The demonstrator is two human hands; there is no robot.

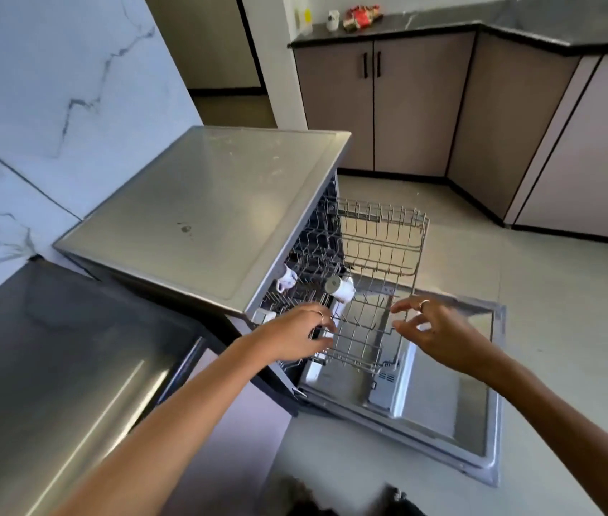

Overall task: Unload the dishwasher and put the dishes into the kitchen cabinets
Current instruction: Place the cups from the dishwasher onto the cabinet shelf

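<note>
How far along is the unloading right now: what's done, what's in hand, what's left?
Done: the dishwasher door is down and the upper rack is pulled out. In hand: nothing held; the left hand and right hand reach over the rack's near end. Left: the white cups are in the rack, and the cabinets are closed.

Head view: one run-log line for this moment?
phase: unloading | grey wire upper rack: pulled out | white ceramic cup: in rack | left hand: at rack's near edge | right hand: open, above rack | dishwasher door: down
</note>
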